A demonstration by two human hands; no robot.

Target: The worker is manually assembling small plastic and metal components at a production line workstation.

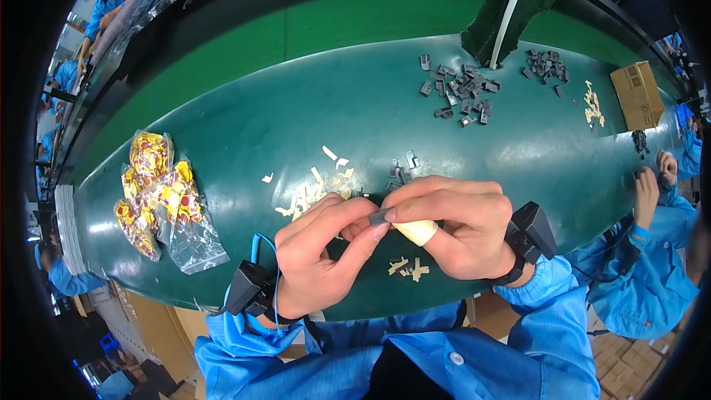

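Note:
My left hand [318, 252] and my right hand [455, 226] meet over the near edge of a dark green table [296, 118]. Between their fingertips they pinch a small grey part [381, 215]. A pale tape wrap covers my right thumb tip [416, 232]. Both wrists carry black devices, and the sleeves are blue. Cream paper slips [315, 189] lie just beyond my hands, and more cream slips [409, 267] sit under them. A few grey parts [401, 167] rest behind my fingers.
A pile of grey parts [463, 92] lies at the far middle, a smaller grey heap [546, 67] further right near a cardboard box [637, 92]. Clear bags of yellow and red pieces [159, 192] sit at left. A co-worker's hands [655, 178] work at the right.

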